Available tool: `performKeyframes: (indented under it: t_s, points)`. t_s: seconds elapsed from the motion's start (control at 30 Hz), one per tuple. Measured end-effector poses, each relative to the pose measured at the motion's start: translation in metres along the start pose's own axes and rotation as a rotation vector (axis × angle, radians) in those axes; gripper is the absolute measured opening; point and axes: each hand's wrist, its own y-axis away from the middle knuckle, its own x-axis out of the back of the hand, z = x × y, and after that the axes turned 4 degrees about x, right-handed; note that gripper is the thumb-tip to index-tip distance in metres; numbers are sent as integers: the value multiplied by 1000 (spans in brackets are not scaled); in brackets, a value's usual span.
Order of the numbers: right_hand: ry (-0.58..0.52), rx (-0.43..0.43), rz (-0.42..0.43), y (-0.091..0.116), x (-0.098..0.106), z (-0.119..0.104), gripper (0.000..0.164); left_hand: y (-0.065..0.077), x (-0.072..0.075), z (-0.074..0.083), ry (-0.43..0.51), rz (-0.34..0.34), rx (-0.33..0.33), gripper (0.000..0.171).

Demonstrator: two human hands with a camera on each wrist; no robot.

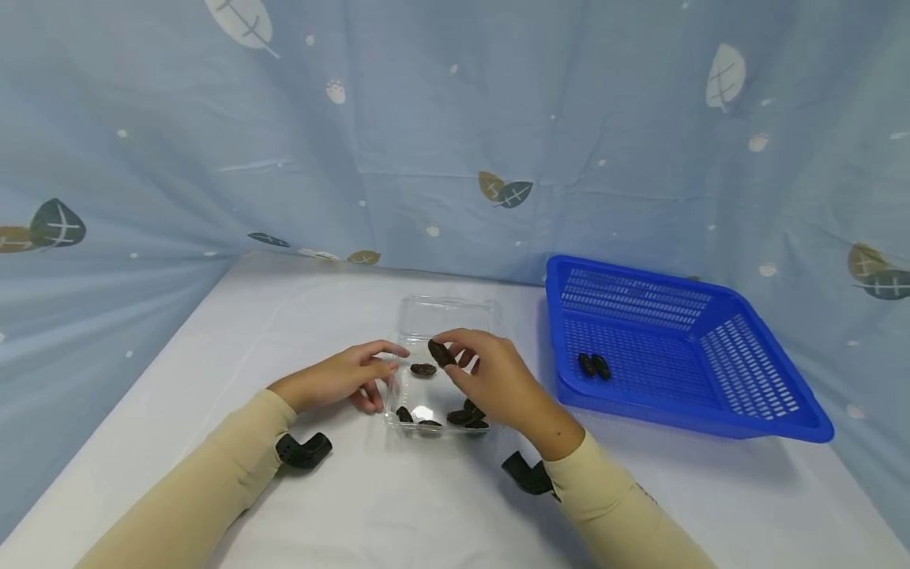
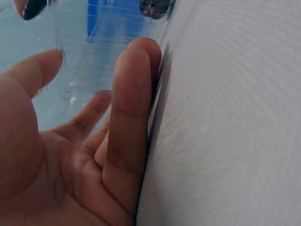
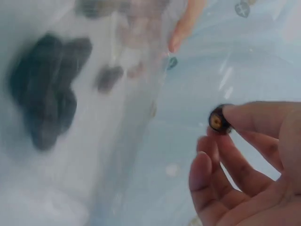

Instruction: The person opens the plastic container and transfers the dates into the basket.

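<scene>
Head: two dates (basket).

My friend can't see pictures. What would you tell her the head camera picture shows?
A right hand pinches a dark date above a clear plastic box holding more; the left hand steadies it. A blue basket sits to the right.

White-clothed table with clear plastic container and blue basket side by side
</scene>
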Motion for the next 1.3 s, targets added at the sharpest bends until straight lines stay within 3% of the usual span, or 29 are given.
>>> performKeyframes:
  t_s: [0.27, 0.53, 0.87, 1.3]
  points:
    - [90, 67, 150, 15, 40, 14, 41, 4, 1, -3, -14, 2, 6, 50]
    - [195, 10, 238, 34, 83, 45, 42, 5, 1, -2, -12, 2, -2, 51]
    - [285, -151, 206, 53, 121, 86, 40, 5, 1, -3, -31, 9, 3, 49]
    - [340, -323, 41, 64, 142, 130, 36, 4, -2, -1, -24, 7, -15, 53]
